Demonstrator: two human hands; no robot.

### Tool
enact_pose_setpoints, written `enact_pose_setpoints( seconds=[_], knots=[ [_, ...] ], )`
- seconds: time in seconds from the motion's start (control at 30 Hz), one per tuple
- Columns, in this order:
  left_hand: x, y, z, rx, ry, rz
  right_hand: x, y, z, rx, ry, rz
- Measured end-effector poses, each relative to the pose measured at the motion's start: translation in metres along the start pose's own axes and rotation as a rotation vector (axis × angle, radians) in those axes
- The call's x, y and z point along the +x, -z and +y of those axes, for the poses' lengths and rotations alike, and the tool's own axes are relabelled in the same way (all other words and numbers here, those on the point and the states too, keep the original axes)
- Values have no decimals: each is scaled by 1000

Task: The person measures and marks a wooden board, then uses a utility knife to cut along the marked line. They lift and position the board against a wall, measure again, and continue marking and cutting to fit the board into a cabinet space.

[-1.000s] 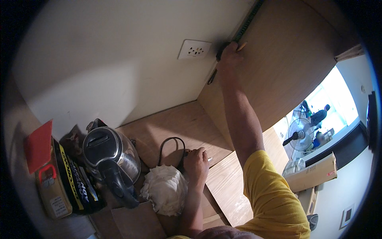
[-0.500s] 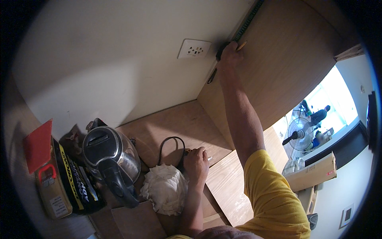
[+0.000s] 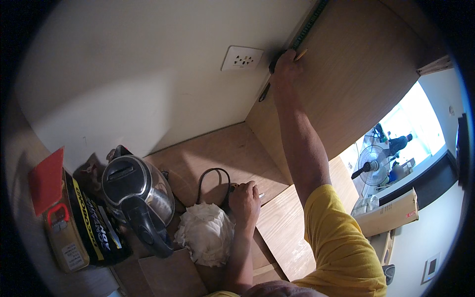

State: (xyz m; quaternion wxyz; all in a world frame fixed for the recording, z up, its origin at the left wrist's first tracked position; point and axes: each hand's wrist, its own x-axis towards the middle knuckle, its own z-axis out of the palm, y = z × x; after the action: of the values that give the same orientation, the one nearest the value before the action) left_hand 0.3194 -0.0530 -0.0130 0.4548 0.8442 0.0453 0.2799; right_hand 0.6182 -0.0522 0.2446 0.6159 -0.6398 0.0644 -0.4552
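Observation:
My right hand (image 3: pixel 286 65) is stretched up into the corner where the wall meets a wooden panel (image 3: pixel 341 74). It is closed round a dark tape measure (image 3: pixel 275 61), whose green blade (image 3: pixel 309 24) runs upward along that corner. A pencil (image 3: pixel 301 55) sticks out between the same fingers, and the tape's black strap (image 3: pixel 264 93) dangles below. Lower down, my left hand (image 3: pixel 244 202) rests closed at the edge of the wooden shelf (image 3: pixel 217 148). A small pale tip (image 3: pixel 261 195) shows beside its fingers; what it belongs to is hidden. A bundled white cloth (image 3: pixel 205 235) lies beside that wrist.
To the left stand a steel kettle (image 3: pixel 161 193) with a black handle and a yellow-and-black package (image 3: pixel 94 222) beside a tin-like container (image 3: pixel 74 247). A black cord (image 3: pixel 214 170) loops near the cloth. On the wall is a socket (image 3: pixel 242 58). A cardboard box (image 3: pixel 388 215) and fan (image 3: pixel 373 166) are at right.

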Motion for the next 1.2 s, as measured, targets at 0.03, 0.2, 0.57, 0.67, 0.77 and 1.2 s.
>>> enact_pose_setpoints(
  seconds=[0.03, 0.2, 0.57, 0.67, 0.77, 1.2],
  knots=[
    [0, 0, 0, 3, -8, 6, 1, -1, 2, -32, 37, -1],
    [0, 1, 1, -9, -10, 17, 3, 0, 8, -111, 99, 7],
    [-1, 0, 0, 1, -31, 50, 2, 5, 2, 21, 86, -48],
    [-1, 0, 0, 12, -38, 48, 3, 4, 3, 61, 40, -84],
    [-1, 0, 0, 15, -34, 33, 6, 4, 4, 86, -16, -92],
    [-1, -2, 0, -12, -26, 50, 3, 4, 1, 249, -82, -83]
  ],
)
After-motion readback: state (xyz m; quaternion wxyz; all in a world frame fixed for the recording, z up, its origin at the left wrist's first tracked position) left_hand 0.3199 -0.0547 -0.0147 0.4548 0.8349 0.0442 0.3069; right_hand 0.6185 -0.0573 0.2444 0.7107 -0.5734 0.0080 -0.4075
